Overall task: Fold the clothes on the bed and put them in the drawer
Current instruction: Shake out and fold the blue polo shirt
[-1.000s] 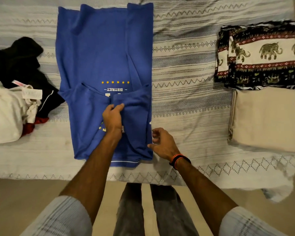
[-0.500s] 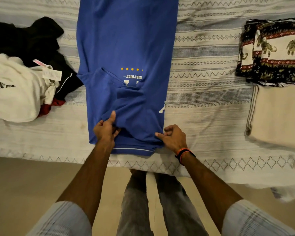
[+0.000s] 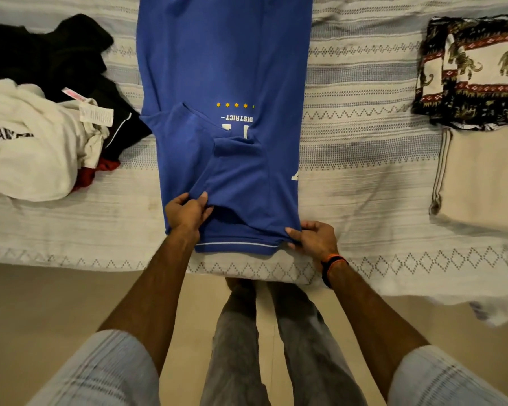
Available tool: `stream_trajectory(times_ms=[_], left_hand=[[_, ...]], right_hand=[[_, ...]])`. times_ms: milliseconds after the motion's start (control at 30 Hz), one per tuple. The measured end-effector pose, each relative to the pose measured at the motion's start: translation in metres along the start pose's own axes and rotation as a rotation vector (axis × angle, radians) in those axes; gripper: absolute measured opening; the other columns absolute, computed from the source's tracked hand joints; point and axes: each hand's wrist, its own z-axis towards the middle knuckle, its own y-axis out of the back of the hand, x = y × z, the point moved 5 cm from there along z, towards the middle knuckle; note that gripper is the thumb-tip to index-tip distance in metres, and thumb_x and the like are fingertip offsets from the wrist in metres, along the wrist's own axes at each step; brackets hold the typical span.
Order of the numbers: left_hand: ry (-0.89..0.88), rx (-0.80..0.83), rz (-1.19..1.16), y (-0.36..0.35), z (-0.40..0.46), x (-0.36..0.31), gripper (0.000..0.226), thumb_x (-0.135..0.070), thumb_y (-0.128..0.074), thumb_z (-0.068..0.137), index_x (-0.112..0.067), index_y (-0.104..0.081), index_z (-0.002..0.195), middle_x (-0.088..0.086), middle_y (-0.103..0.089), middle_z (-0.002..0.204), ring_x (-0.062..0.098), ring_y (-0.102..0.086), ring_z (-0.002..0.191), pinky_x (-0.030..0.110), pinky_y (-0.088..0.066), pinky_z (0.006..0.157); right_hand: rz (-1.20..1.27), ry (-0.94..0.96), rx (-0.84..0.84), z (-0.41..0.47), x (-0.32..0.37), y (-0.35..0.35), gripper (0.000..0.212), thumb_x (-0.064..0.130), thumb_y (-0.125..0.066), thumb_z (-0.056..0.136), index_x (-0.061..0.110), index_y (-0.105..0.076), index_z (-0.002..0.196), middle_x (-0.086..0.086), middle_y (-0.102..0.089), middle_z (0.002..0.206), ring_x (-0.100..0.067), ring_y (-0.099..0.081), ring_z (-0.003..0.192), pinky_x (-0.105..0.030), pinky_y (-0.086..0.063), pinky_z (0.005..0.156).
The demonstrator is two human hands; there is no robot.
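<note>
Folding underway: my left hand [image 3: 188, 213] and right hand [image 3: 314, 237] pinch the blue shirt [image 3: 226, 83] at its near hem; next I'd fold it away from me.

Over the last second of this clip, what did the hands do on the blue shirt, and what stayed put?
The left hand slid from mid-shirt toward the near edge of the blue shirt and grips a fold there. The right hand closed onto the near right corner. The unfolded clothes pile and folded stack stayed on the bed.
</note>
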Motion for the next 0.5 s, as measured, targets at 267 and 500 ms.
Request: stream_trajectory(times_ms=[267, 500], left_hand=[[-0.091, -0.119, 0.322, 0.021, 0.008, -0.001, 0.046, -0.003, -0.076, 0.081, -0.008, -0.06, 0.123, 0.007, -0.061, 0.109, 0.028, -0.069, 0.087, 0.035, -0.061, 0.073], [-0.268, -0.098, 0.76, 0.015, 0.007, -0.023, 0.05, -0.015, -0.079, 0.072, -0.012, -0.06, 0.117, 0.011, -0.067, 0.115, 0.03, -0.065, 0.1, 0.036, -0.053, 0.091]], right_hand=[[-0.037, -0.005, -0.095, -0.005, -0.006, 0.007, 0.033, 0.015, -0.085, 0.074, 0.007, -0.07, 0.102, -0.006, -0.073, 0.091, -0.012, -0.066, 0.061, -0.021, -0.055, 0.059], [-0.521, 0.24, -0.267, -0.016, 0.023, 0.006, 0.043, 0.012, -0.078, 0.074, 0.012, -0.06, 0.113, -0.006, -0.066, 0.111, -0.024, -0.062, 0.1, -0.03, -0.048, 0.08]])
